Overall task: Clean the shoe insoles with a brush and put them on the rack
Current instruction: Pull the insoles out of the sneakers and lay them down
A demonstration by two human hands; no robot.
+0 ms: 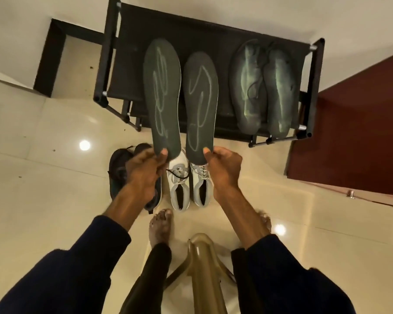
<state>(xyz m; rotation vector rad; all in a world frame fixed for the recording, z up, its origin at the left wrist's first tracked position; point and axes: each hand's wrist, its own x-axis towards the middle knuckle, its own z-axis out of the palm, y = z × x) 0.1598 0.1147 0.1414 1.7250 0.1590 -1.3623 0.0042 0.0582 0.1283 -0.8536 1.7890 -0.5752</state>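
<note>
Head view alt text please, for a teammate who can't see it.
The left hand and right hand each pinch a dark, pale-scribbled insole by one end, left insole and right insole side by side in front of a black shoe rack. A dark pair of shoes sits on the rack; white sneakers stand on the floor beneath the hands.

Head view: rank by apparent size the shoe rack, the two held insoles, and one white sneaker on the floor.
1. shoe rack
2. left-hand insole and right-hand insole: nearly alike, so not ranked against each other
3. white sneaker: looks smallest, but it lies farther from the camera, so this is unsure
</note>
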